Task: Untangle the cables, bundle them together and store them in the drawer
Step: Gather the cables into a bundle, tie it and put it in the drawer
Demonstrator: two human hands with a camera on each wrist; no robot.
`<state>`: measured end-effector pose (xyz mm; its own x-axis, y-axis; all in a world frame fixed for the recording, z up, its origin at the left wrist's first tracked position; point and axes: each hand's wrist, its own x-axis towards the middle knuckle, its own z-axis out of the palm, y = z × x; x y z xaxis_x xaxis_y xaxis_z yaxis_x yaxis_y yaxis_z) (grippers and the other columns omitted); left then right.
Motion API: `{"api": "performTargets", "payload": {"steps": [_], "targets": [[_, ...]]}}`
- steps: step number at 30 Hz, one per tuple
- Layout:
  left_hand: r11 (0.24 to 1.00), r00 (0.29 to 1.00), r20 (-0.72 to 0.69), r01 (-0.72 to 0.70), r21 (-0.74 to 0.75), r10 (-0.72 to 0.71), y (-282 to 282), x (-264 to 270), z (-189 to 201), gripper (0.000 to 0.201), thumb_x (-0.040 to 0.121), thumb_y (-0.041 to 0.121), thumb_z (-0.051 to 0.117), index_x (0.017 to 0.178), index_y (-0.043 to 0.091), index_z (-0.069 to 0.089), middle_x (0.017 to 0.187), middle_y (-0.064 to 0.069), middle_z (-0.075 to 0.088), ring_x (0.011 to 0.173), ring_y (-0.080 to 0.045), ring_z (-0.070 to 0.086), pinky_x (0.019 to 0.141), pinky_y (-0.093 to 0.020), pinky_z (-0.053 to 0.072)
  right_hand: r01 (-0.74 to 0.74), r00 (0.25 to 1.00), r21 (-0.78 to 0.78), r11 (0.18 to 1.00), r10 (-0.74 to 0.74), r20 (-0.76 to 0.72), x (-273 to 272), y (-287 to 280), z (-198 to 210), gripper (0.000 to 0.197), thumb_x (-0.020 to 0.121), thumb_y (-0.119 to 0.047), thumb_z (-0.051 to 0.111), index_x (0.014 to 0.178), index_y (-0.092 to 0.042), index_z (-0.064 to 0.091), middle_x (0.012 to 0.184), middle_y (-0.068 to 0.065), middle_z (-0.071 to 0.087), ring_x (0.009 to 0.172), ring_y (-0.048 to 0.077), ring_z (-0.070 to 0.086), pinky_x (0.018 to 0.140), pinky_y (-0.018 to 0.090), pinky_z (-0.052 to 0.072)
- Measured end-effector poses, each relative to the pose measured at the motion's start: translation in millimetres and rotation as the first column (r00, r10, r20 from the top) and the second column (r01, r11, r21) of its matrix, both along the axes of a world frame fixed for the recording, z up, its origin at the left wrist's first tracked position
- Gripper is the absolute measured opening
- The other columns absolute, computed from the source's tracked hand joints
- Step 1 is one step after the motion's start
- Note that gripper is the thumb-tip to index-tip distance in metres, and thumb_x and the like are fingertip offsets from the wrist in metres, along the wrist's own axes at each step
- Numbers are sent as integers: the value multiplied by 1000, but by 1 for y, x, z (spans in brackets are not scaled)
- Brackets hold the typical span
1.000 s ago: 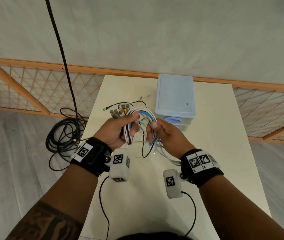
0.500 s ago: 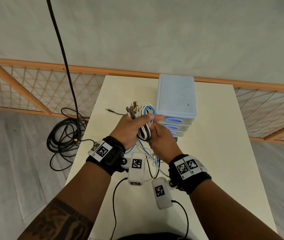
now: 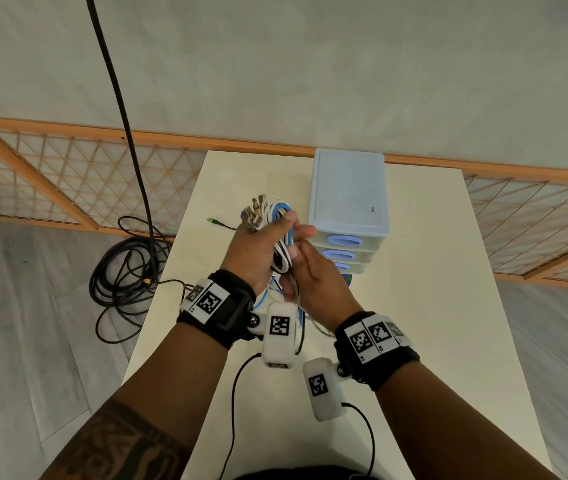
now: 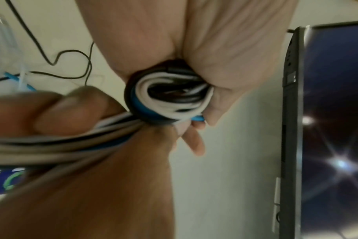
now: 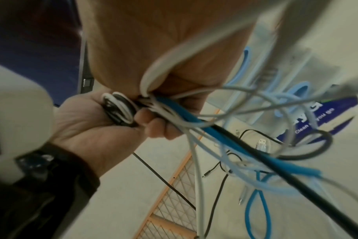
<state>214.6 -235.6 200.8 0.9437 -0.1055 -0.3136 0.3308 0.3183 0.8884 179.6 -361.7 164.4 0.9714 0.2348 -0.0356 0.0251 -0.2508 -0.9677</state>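
A coil of white, blue and black cables [image 3: 280,233] is held above the cream table [image 3: 431,306], its metal plugs [image 3: 254,212] sticking out at the top. My left hand [image 3: 286,233] grips the coil in its fist, seen close in the left wrist view as the coil [image 4: 168,97]. Just below, my right hand [image 3: 294,271] grips the trailing strands [image 4: 71,145]. Loose cable ends [image 5: 255,161] hang beneath the hands. The pale blue drawer unit [image 3: 348,195] stands right behind the hands with its three drawers closed.
A thin black lead with a green plug [image 3: 211,220] lies on the table to the left. A dark blue packet [image 5: 327,116] sits at the drawer unit's foot. Black cable is piled on the floor [image 3: 126,271] at left, beside a wooden lattice rail [image 3: 68,174].
Both hands have moved away from me toward the drawer unit. The wide loop has been gathered into a tight coil in my left fist, and my right hand has slid below it.
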Motion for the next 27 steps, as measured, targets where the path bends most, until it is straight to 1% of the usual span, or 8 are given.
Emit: {"api": "performTargets", "payload": {"steps": [4, 7, 9, 13, 16, 21, 24, 27], "targets": [[974, 985, 6, -170, -146, 173, 3, 11, 13, 26, 102, 18, 58, 78, 10, 58, 60, -1, 53, 53, -20, 57, 75, -46, 61, -80, 996, -65, 995, 83, 40, -3, -5, -7, 26, 106, -42, 47, 114, -18, 51, 75, -2, 67, 59, 6, 56, 58, 22, 45], [975, 979, 19, -199, -103, 202, 4, 15, 21, 27, 103, 22, 57, 78, 11, 57, 55, 2, 44, 41, -13, 43, 48, -26, 46, -172, 979, -185, 968, 188, 74, -7, -5, -16, 26, 91, -46, 47, 102, -24, 56, 83, 1, 68, 70, 13, 61, 65, 24, 50], [975, 979, 24, -201, -100, 204, 3, 16, 26, 26, 103, 23, 58, 79, 11, 57, 54, 3, 43, 40, -12, 42, 45, -23, 40, -175, 982, -156, 972, 183, 41, -8, -5, -21, 18, 92, -39, 49, 94, -24, 58, 79, -3, 68, 67, 9, 58, 60, 16, 47], [971, 979, 38, -193, -141, 200, 3, 14, 34, 25, 102, 23, 58, 80, 12, 57, 56, 3, 43, 41, -12, 41, 46, -23, 38, -160, 987, -214, 964, 157, -32, -6, -14, -33, 29, 104, -31, 54, 75, -31, 58, 66, -20, 61, 65, 7, 56, 70, 29, 49], [972, 981, 27, -188, -144, 194, 2, 11, 33, 25, 103, 23, 58, 80, 12, 57, 55, 3, 44, 41, -11, 42, 46, -23, 39, -195, 981, -235, 952, 187, -59, -4, -16, -36, 18, 99, -35, 54, 89, -24, 64, 74, -16, 63, 68, 2, 54, 74, 29, 48], [979, 984, 49, -167, -117, 173, 4, 13, 38, 25, 102, 23, 58, 80, 12, 58, 56, 3, 44, 42, -12, 41, 47, -24, 38, -150, 977, 76, 986, 160, -140, -10, -18, -26, 20, 105, -42, 47, 90, -45, 60, 71, -28, 57, 66, -6, 50, 70, 15, 41], [981, 982, 60, -174, -90, 180, 9, 14, 39, 26, 102, 23, 59, 79, 12, 58, 54, 4, 44, 41, -12, 42, 47, -24, 38, -64, 978, 251, 966, 110, -175, -6, -27, -27, 8, 102, -16, 60, 108, -21, 63, 93, -12, 63, 85, 2, 59, 80, 18, 49], [980, 983, 52, -168, -109, 174, 9, 15, 41, 26, 103, 23, 58, 79, 12, 57, 54, 4, 44, 41, -11, 42, 46, -24, 39, -117, 981, 173, 978, 141, -130, -4, -33, -29, 19, 95, -4, 68, 108, -18, 65, 96, -8, 64, 88, 7, 60, 80, 21, 52]]}}
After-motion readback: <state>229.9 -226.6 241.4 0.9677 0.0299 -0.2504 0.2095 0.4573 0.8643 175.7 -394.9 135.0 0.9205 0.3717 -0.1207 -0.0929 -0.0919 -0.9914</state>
